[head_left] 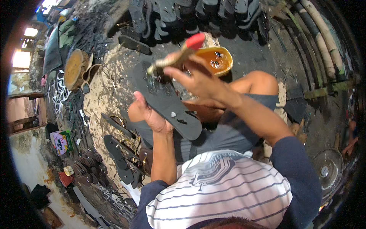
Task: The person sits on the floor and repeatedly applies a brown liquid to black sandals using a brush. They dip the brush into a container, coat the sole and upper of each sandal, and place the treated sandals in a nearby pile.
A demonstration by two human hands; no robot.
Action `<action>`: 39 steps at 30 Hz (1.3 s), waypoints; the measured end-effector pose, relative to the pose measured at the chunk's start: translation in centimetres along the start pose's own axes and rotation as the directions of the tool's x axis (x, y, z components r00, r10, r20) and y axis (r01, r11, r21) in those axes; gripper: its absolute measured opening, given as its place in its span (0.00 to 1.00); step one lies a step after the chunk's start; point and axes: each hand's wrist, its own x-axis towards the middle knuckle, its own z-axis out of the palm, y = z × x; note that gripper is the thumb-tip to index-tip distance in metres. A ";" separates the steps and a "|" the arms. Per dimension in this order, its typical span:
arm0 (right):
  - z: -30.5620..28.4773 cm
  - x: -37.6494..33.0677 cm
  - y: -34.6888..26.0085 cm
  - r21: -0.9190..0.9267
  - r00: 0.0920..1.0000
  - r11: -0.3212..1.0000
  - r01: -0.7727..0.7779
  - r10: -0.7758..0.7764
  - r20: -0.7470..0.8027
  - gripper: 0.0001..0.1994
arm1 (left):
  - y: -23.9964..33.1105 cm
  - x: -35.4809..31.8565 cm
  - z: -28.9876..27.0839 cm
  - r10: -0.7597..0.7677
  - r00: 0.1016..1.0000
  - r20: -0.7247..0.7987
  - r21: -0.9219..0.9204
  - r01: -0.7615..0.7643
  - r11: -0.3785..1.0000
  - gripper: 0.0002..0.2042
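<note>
A black sandal sole (167,103) lies across my lap, tilted, heel toward me. My left hand (149,114) grips its left edge from underneath, thumb on top. My right hand (194,78) is closed around a brush (179,55) with a pale wooden handle and a red end; the bristle end touches the toe part of the sole, which looks wet and shiny there. An orange bowl (219,59) of glue sits just beyond my right hand, near my bare knee (259,82).
Rows of dark sandal soles (198,15) lie at the top. More soles and straps (120,154) rest on the floor at my left, beside a stack of round dark pieces (87,170), a small green-and-pink box (61,142) and a wooden stump (75,68). A fan (326,170) stands at right.
</note>
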 end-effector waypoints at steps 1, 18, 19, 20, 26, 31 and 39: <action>-1.3 0.3 1.1 -0.288 0.984 0.941 0.178 -0.164 0.073 0.15 | -0.7 -0.6 -1.5 -0.082 0.989 0.125 0.033 0.079 0.996 0.31; -2.5 -1.8 -3.5 0.409 0.898 0.823 -0.395 0.439 -0.015 0.16 | -0.1 5.4 0.3 0.076 0.981 -0.177 0.076 -0.063 0.995 0.27; -1.1 -3.0 -2.9 0.294 0.929 0.884 -0.363 0.369 0.035 0.15 | 0.2 6.1 1.8 0.100 0.992 -0.078 0.038 -0.097 0.995 0.27; -0.5 -3.1 -3.3 0.140 0.951 0.949 -0.282 0.296 -0.091 0.15 | -0.3 5.9 3.2 0.128 0.987 -0.098 0.005 -0.129 0.992 0.27; -0.6 -2.8 -3.1 -0.039 0.998 0.998 0.043 -0.044 -0.035 0.18 | 2.0 7.0 0.5 0.000 0.979 0.202 -0.148 0.031 0.989 0.28; -0.9 -0.3 0.1 -0.073 0.988 0.986 0.151 -0.150 0.028 0.19 | -0.6 6.2 0.1 -0.137 0.954 0.266 -0.231 0.201 0.952 0.27; -2.2 -0.5 -1.9 0.102 0.967 0.972 0.210 -0.222 0.126 0.15 | -0.9 7.5 2.2 -0.108 0.981 -0.161 -0.116 0.090 0.989 0.31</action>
